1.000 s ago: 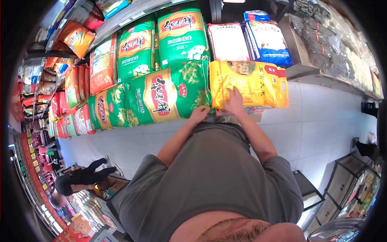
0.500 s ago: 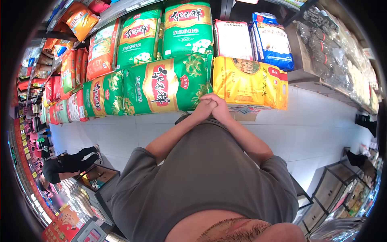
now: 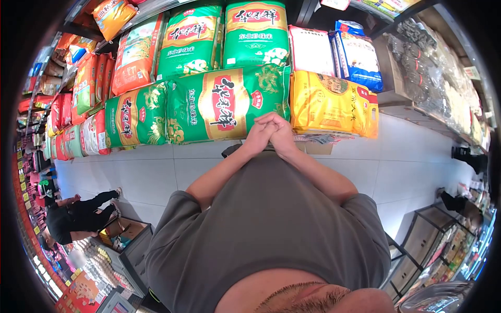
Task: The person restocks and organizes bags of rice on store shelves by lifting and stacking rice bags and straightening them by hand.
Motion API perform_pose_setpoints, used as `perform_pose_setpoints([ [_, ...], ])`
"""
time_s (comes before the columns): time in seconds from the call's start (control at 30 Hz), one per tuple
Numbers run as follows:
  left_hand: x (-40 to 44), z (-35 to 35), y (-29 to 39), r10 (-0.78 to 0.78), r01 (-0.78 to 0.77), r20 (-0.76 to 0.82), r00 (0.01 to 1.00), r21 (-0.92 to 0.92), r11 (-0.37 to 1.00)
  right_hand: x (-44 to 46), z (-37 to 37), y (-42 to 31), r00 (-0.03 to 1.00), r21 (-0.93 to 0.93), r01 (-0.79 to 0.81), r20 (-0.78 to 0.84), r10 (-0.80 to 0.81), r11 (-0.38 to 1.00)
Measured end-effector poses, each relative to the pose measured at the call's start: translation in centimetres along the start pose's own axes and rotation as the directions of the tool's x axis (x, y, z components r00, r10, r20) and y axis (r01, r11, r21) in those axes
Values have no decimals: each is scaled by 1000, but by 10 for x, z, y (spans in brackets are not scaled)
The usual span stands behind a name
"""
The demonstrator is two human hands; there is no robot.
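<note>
My left hand [image 3: 258, 136] and my right hand [image 3: 281, 132] are clasped in front of my belly, fingers folded over one another. No object shows in either. Just beyond them lies a large green bag of rice [image 3: 229, 104] with gold dragons and a red label. From this angle I cannot tell whether my fingers touch it. To the right of my hands is a yellow rice bag [image 3: 334, 107] with a clear round window. Two upright green rice bags [image 3: 255, 34] stand behind.
Orange-red bags [image 3: 136, 55] and smaller packs line the left shelf. White and blue bags [image 3: 359, 57] stand right of centre. Packaged dried goods [image 3: 422, 78] fill the right shelf. A person in black [image 3: 83, 216] is at the left, near a checkout screen [image 3: 117, 305]. Pale floor tiles [image 3: 209, 161] run between.
The bags in front have shifted right in view, while shelves and the person at far left have shifted slightly left. My hands stay clasped, a little higher in the picture.
</note>
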State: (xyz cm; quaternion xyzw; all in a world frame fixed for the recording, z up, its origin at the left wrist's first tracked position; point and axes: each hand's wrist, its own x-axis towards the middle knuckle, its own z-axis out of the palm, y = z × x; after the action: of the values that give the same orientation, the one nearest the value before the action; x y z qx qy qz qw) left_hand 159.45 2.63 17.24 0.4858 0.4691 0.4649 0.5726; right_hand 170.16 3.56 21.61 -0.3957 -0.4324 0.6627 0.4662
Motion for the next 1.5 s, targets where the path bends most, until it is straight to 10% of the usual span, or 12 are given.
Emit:
perform_pose_setpoints([
  [0.1,-11,-26,28,-341,345,55,938,-165,924,5,25,-6,999,-93,-47,0,48,995],
  [0.23,-21,-76,30,-366,423,273,890,-196,884,15,40,-6,893,451,-435,107,437,779],
  [0.4,-42,-91,81,396,-366,37,917,468,804,3,101,-23,888,652,-372,41,459,661],
  [0.53,-44,-114,106,526,-519,213,823,658,546,-2,139,-21,955,621,-273,84,284,735],
  [0.67,-52,-119,114,548,-589,253,797,525,614,-12,170,-24,981,627,-176,45,190,759],
  [0.87,-54,-108,79,509,-678,451,733,542,496,-19,156,23,971,828,-235,180,156,509],
  [1.07,-81,-69,109,-66,-11,143,987,477,879,-45,141,29,941,831,-239,72,330,502],
  [1.17,-82,-53,83,133,-222,223,966,443,869,-56,134,22,883,850,-251,5,469,463],
  [1.23,-89,-8,15,439,45,-360,823,812,582,-61,124,20,853,815,-279,-33,521,508],
  [1.27,-87,-23,-24,441,48,-359,822,817,575,-64,121,17,853,818,-281,-26,521,502],
  [1.33,-79,-71,-82,322,-551,482,815,471,689,-68,113,10,819,748,-283,-136,557,600],
  [1.5,-53,-4,-2,515,-668,507,691,176,723,-91,49,15,811,681,-276,-214,544,678],
])
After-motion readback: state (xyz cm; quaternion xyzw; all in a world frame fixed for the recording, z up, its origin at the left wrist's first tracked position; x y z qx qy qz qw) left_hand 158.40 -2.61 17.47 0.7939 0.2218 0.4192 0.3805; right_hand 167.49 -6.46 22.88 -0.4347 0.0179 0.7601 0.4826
